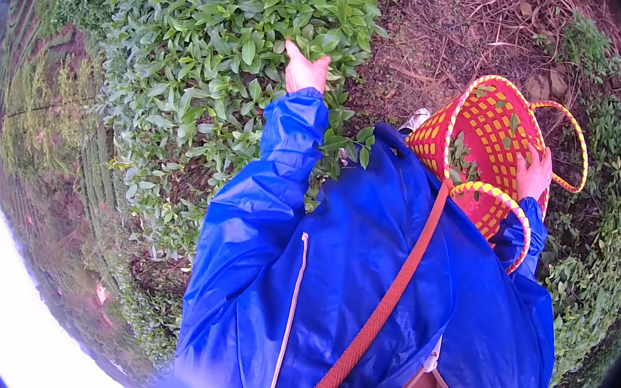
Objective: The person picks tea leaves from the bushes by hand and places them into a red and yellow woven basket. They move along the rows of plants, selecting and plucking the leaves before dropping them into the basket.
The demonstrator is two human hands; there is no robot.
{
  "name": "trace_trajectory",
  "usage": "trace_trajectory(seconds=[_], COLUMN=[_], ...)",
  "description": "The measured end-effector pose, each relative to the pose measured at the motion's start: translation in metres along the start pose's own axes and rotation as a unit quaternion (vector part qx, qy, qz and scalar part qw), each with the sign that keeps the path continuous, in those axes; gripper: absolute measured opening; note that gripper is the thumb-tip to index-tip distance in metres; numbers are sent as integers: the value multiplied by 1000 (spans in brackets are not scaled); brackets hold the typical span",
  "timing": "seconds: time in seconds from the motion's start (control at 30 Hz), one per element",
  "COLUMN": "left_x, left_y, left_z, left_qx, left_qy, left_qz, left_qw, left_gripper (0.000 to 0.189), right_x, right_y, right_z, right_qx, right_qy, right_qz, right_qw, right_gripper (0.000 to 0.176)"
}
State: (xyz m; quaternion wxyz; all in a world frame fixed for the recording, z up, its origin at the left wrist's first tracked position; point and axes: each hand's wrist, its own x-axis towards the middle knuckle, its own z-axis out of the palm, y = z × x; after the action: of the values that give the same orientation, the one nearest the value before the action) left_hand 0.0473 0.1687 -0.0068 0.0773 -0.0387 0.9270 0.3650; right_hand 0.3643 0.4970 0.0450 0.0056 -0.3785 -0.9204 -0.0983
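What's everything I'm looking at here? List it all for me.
bush: one, green, upper left, in front of the person
basket: one, red and yellow weave, upper right
loose leaves: a few, green, inside the basket
ground: brown, dry twigs, top centre
low plants: several, green, right edge
shoe: one, whitish, between bush and basket
strap: one, orange-red, across the chest
jacket: one, blue, worn
left hand: one, reaching into the bush's leaves
right hand: one, fingers spread on the basket's wall
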Motion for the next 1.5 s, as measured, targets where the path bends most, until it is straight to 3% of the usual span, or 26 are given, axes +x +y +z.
trace_trajectory(seconds=[0.03, 0.17, 0.23, 0.27, 0.3, 0.33, 0.37, 0.43, 0.5, 0.57, 0.6, 0.7, 0.77, 0.8, 0.83, 0.87, 0.9, 0.97, 1.07, 1.13, 1.17, 1.2, 1.3, 1.37, 1.43, 1.5], left_x=[8, 11, 10, 6, 1, -1, -7, -27, -51, -56, -63, -59, -92, -96, -110, -127, -130, -162, -137, -116, -110, -106, -123, -149, -162, -155], left_y=[-5, -6, -28, -39, -45, -48, -52, -49, -11, 19, 49, 79, 115, 95, 83, 124, 123, 72, 86, 70, 61, 53, -24, -57, -71, -66], left_z=[4, 7, 13, 19, 20, 9, -3, -23, -64, -98, -120, -134, -122, -82, -27, -42, -8, 32, 6, -27, -43, -66, -59, -44, -26, -9], left_qx=[-35, 36, -127, -278, -419, -385, -424, -467, -472, -504, -515, -525, -569, -683, -463, -359, -141, 83, -231, -303, -376, -361, -408, -410, -489, -552], left_qy=[9, 22, 6, -35, -73, -137, -221, -213, -175, -159, -127, 52, 42, -46, -31, -146, -318, -261, -284, -233, -267, -264, -385, -448, -483, -486], left_qz=[65, -3, 74, -42, -157, -271, -337, -340, -207, -98, -101, 65, 47, 25, 177, 301, 421, 525, 456, 288, 108, 19, -189, -392, -446, -439], left_qw=[997, 999, 989, 959, 891, 872, 811, 788, 839, 843, 842, 847, 820, 728, 868, 871, 838, 806, 812, 878, 881, 894, 806, 691, 573, 516], left_gripper=[61, 25, 18, 15, 13, 17, 20, 22, 21, 20, 22, 26, 27, 27, 26, 32, 41, 40, 20, 12, 16, 22, 22, 23, 33, 48], right_x=[-1, -1, 0, 1, 4, 9, 13, 19, 27, 32, 36, 50, 56, 56, 58, 61, 61, 59, 47, 40, 38, 35, 26, 22, 21, 20], right_y=[3, 5, 9, 9, 7, 3, 0, 5, 1, -1, -6, -28, -42, -54, -58, -62, -65, -69, -63, -48, -41, -36, -22, -22, -22, -24], right_z=[1, 2, 4, 5, 3, -3, -5, 4, 0, 1, -1, -6, -19, -29, -30, -29, -29, -30, -30, -17, -12, -10, -4, -3, -4, -6], right_qx=[-3, -7, -5, -2, 0, 38, 75, 94, 140, 150, 151, 159, 216, 245, 244, 256, 268, 270, 238, 213, 193, 204, 160, 146, 136, 129], right_qy=[6, 15, 24, 35, 33, 14, -5, 30, 13, 22, 17, 25, 22, 1, 0, 4, 6, 19, 0, 1, 11, -5, -6, 2, 2, 3], right_qz=[1, -5, -10, -17, -16, 5, 25, -3, -3, -25, -33, -64, -88, -78, -84, -100, -116, -128, -109, -85, -69, -46, -48, -43, -32, -43], right_qw=[1000, 1000, 1000, 999, 999, 999, 997, 995, 990, 988, 988, 985, 972, 966, 966, 961, 956, 954, 965, 973, 979, 978, 986, 988, 990, 991], right_gripper=[36, 35, 35, 35, 35, 34, 34, 31, 27, 25, 25, 25, 24, 23, 23, 23, 24, 24, 24, 24, 24, 24, 24, 23, 22, 22])
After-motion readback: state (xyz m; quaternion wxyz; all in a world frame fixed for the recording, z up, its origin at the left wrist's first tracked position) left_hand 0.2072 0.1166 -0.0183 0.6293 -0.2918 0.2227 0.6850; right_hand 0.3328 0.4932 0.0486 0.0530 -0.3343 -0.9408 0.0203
